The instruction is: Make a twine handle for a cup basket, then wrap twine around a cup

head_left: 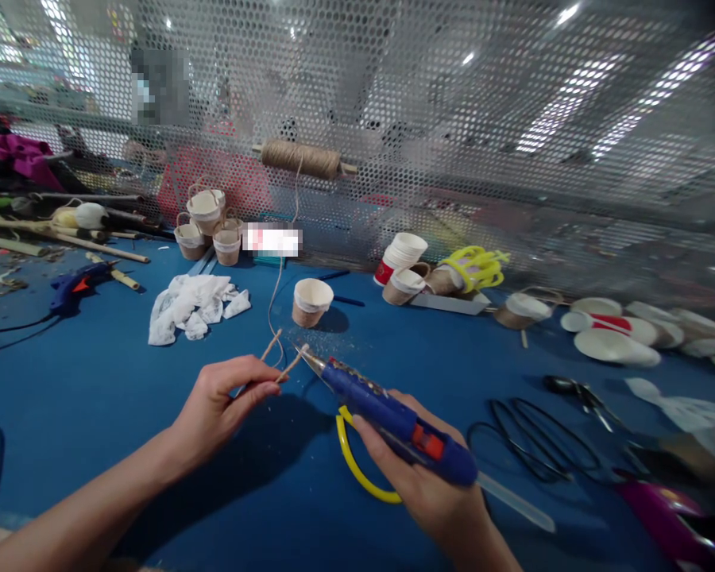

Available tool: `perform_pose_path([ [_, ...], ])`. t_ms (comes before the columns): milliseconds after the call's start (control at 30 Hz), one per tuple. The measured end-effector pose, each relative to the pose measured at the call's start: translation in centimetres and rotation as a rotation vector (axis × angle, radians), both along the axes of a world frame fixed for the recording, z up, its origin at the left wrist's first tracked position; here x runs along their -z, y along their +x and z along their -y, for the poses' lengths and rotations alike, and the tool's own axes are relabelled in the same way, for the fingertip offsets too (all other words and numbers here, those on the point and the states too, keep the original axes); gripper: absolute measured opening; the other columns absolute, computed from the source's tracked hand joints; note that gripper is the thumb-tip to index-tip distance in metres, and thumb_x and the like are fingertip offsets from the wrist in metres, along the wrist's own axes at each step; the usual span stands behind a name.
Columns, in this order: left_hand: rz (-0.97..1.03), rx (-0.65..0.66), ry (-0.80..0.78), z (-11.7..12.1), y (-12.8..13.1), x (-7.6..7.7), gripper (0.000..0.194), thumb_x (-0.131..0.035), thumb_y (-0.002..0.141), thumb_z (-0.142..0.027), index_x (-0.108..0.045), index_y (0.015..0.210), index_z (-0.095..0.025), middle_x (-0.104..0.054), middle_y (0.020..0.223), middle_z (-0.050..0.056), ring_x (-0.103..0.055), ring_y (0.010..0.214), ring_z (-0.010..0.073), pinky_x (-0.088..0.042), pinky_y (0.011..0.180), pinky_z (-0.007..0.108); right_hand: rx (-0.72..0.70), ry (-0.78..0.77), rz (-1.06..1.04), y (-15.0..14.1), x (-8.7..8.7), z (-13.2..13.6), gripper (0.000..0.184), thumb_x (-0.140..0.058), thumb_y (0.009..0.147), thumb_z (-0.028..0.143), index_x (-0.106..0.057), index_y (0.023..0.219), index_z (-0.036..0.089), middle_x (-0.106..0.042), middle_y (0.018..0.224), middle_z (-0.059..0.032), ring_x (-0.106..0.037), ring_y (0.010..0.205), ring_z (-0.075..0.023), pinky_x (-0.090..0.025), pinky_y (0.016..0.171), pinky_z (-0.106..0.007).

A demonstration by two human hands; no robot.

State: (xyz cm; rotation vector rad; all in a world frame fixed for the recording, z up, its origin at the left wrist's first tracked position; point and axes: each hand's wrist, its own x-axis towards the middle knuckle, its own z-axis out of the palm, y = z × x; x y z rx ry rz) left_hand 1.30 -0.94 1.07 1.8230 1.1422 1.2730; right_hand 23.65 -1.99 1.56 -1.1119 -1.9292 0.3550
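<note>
My left hand pinches a short length of twine, its two ends sticking out past the fingertips. In my right hand is a blue hot glue gun with a red patch on its side and a clear glue stick out of its back. The gun's metal nozzle meets one end of the twine, where a small pale blob shows. Just beyond both hands a small paper cup, twine-wrapped below a white rim, stands upright on the blue table.
A twine spool hangs on the perforated metal screen, its strand trailing down. Handled cups and crumpled white cloth lie left. Stacked paper cups, a yellow ring, black cable and scissors are to the right.
</note>
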Motion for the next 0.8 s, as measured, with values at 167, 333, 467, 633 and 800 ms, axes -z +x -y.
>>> perform_pose_path([
  [167,-0.017,-0.005,-0.007,0.0,0.0,0.0,0.013,-0.057,0.076,-0.017,-0.07,0.079,-0.018,-0.067,0.066,0.005,-0.055,0.054,0.0117,-0.044,0.054,0.022,0.007,-0.009,0.026,0.0,-0.4,0.0,0.003,-0.059,0.075,0.021,-0.057,0.077,0.02,-0.062,0.07,-0.0019,-0.062,0.064,-0.0156,-0.053,0.057,-0.026],
  [333,0.009,-0.001,-0.043,0.1,-0.1,0.3,0.012,-0.056,0.077,-0.017,-0.068,0.078,-0.017,-0.066,0.066,0.004,-0.055,0.055,0.0111,-0.043,0.055,0.022,-0.063,-0.057,0.015,-0.1,-0.6,0.1,0.004,-0.059,0.075,0.02,-0.057,0.078,0.019,-0.062,0.069,-0.0008,-0.061,0.061,-0.0135,-0.052,0.056,-0.024],
  [467,0.196,-0.054,-0.177,0.2,0.0,0.2,0.011,-0.055,0.079,-0.02,-0.065,0.078,-0.017,-0.065,0.063,0.002,-0.051,0.054,0.0098,-0.039,0.052,0.02,0.011,0.005,0.001,0.0,-0.3,-0.1,0.005,-0.059,0.074,0.024,-0.059,0.076,0.019,-0.062,0.063,-0.0003,-0.06,0.055,-0.0144,-0.053,0.055,-0.026],
  [633,0.722,-0.014,-0.458,-0.3,0.1,0.1,0.012,-0.057,0.079,-0.027,-0.06,0.076,-0.016,-0.06,0.059,-0.002,-0.044,0.047,0.0049,-0.034,0.046,0.015,0.017,-0.045,-0.092,0.1,0.2,-0.1,0.014,-0.053,0.077,0.032,-0.06,0.073,0.021,-0.062,0.061,-0.0005,-0.058,0.048,-0.0138,-0.053,0.052,-0.027],
  [800,1.085,0.043,-0.707,-0.8,-0.1,0.1,0.006,-0.06,0.076,-0.017,-0.059,0.075,-0.012,-0.057,0.059,-0.002,-0.045,0.044,0.0027,-0.038,0.044,0.012,0.019,-0.032,-0.079,-0.4,-0.2,0.1,0.012,-0.054,0.077,0.028,-0.06,0.071,0.02,-0.061,0.06,-0.0001,-0.056,0.047,-0.0127,-0.051,0.047,-0.025],
])
